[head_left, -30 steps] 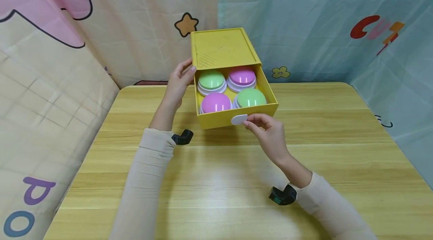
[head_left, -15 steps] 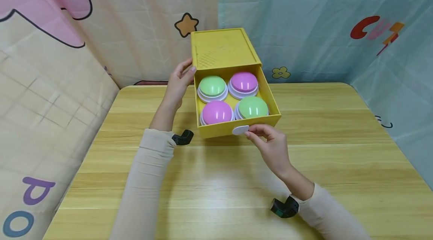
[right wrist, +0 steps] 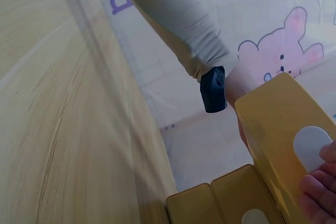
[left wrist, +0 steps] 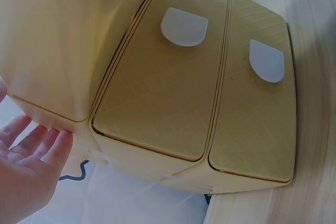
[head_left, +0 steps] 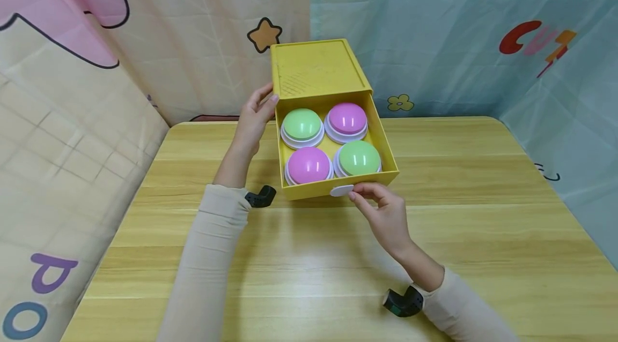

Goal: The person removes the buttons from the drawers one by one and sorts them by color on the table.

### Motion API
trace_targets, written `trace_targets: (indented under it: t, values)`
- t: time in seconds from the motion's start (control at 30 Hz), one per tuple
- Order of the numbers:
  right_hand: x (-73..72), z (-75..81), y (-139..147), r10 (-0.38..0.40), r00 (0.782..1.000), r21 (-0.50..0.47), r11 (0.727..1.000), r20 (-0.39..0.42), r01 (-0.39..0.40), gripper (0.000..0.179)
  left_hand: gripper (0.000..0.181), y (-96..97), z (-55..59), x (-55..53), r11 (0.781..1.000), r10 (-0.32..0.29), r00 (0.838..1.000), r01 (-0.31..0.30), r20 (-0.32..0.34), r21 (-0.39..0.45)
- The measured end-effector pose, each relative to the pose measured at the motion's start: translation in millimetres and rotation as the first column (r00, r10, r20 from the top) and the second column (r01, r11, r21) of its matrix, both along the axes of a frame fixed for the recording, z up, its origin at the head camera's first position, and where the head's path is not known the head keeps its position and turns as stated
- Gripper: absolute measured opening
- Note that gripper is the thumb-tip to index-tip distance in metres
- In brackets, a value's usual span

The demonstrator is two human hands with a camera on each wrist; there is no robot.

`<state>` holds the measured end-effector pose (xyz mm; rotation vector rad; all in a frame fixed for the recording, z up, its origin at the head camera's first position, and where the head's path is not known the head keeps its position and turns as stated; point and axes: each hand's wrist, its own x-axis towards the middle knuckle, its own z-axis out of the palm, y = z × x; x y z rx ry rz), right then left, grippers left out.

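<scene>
- My right hand's (head_left: 384, 218) fingers pinch the white tab (head_left: 341, 190) of a pulled-out yellow drawer (head_left: 309, 191) carrying four domes (head_left: 309, 164).
- My left hand's (head_left: 252, 119) extended fingers touch the yellow cabinet (head_left: 318, 69), at the bench's (head_left: 289, 261) far edge.

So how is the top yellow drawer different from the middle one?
The top drawer is pulled out; the middle drawer is shut. The top drawer shows four domes; the middle drawer's inside is hidden. The right hand pinches the top drawer's white tab; no hand is on the middle drawer's tab. Both are yellow, each with a white tab.
</scene>
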<state>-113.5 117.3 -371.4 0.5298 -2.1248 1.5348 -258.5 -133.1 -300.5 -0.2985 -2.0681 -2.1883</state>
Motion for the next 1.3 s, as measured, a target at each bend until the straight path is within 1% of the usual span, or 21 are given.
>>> trace_targets:
  t: [0.1,0.2,0.27,0.37,0.43,0.5,0.57,0.63,0.7,0.8,0.87,0.9,0.93,0.97,1.03,1.07,1.13,1.17,1.2,1.3]
  values:
    - [2.1,4.0,4,0.020,1.000,0.050,0.999,-0.011,-0.020,0.016,0.046,0.6,5.3,4.9,1.000,0.002,1.000,-0.002,0.009,-0.006]
    - [4.0,12.2,11,0.043,0.998,0.092,0.995,-0.049,-0.039,0.021,0.046,2.2,11.3,10.4,1.000,-0.004,1.000,0.004,0.011,-0.008]
    - [4.6,20.8,17,0.065,0.995,0.106,0.993,-0.079,-0.057,0.024,0.046,3.1,13.8,12.6,1.000,-0.006,1.000,0.006,0.011,-0.010]
    - [2.6,40.1,27,0.107,0.988,0.124,0.988,-0.113,-0.093,0.029,0.046,2.9,13.6,12.1,1.000,-0.003,1.000,0.004,0.016,-0.009]
    - [-1.3,53.7,33,0.139,0.983,0.157,0.980,-0.124,-0.119,0.033,0.046,1.6,10.8,9.0,1.000,0.001,1.000,-0.001,0.018,-0.008]
    - [-8.8,67.5,39,0.162,0.978,0.216,0.968,-0.131,-0.131,0.038,0.045,0.1,7.2,5.3,1.000,0.006,1.000,-0.005,0.016,-0.009]
    - [-18.7,78.2,43,0.197,0.974,0.283,0.946,-0.115,-0.158,0.043,0.045,-0.9,3.6,1.7,1.000,0.008,1.000,-0.007,0.012,-0.006]
    - [-31.1,87.0,46,0.237,0.968,0.346,0.918,-0.082,-0.195,0.049,0.045,-1.2,1.0,-0.8,1.000,0.009,1.000,-0.009,0.008,-0.006]
    - [-46.1,94.3,49,0.308,0.951,0.393,0.876,-0.008,-0.280,0.057,0.045,-1.2,-0.5,-2.2,1.000,0.012,1.000,-0.012,0.005,-0.008]
    - [-67.8,101.4,52,0.405,0.905,0.438,0.796,0.129,-0.418,0.065,0.045,-0.7,-1.5,-2.7,1.000,0.016,1.000,-0.016,0.004,-0.014]
    - [-79.1,104.9,53,0.456,0.865,0.466,0.731,0.209,-0.499,0.069,0.045,-0.3,-2.2,-2.7,1.000,0.013,1.000,-0.013,0.005,-0.014]
    - [-82.6,106.3,53,0.471,0.849,0.489,0.697,0.240,-0.525,0.071,0.045,0.0,-2.5,-2.7,1.000,0.010,1.000,-0.010,0.007,-0.012]
    - [-85.1,107.6,53,0.478,0.837,0.514,0.663,0.267,-0.543,0.072,0.045,0.2,-2.8,-2.7,1.000,0.008,1.000,-0.008,0.008,-0.012]
    - [-86.9,109.1,53,0.480,0.829,0.549,0.627,0.288,-0.553,0.073,0.046,0.3,-3.0,-2.6,1.000,0.006,1.000,-0.006,0.009,-0.010]
    - [-88.3,111.8,51,0.482,0.816,0.611,0.554,0.318,-0.565,0.073,0.046,0.1,-2.7,-2.0,1.000,0.004,1.000,-0.004,0.011,-0.009]
    - [-88.4,113.0,49,0.481,0.813,0.638,0.522,0.328,-0.566,0.073,0.046,-0.1,-2.1,-1.3,1.000,0.005,1.000,-0.005,0.012,-0.008]
    - [-88.5,114.0,45,0.471,0.815,0.690,0.465,0.338,-0.555,0.069,0.046,-0.1,0.1,0.9,1.000,0.004,1.000,-0.004,0.015,-0.007]
    - [-88.7,114.1,43,0.466,0.818,0.713,0.441,0.338,-0.546,0.066,0.046,0.3,2.3,3.0,1.000,0.002,1.000,-0.002,0.017,-0.007]
    - [-88.7,113.7,41,0.458,0.820,0.728,0.423,0.342,-0.540,0.063,0.046,0.7,4.4,5.2,1.000,0.000,1.000,0.000,0.019,-0.005]
    - [-89.0,112.0,35,0.430,0.833,0.768,0.380,0.347,-0.516,0.056,0.046,2.4,9.7,10.0,1.000,-0.004,1.000,0.004,0.017,-0.005]
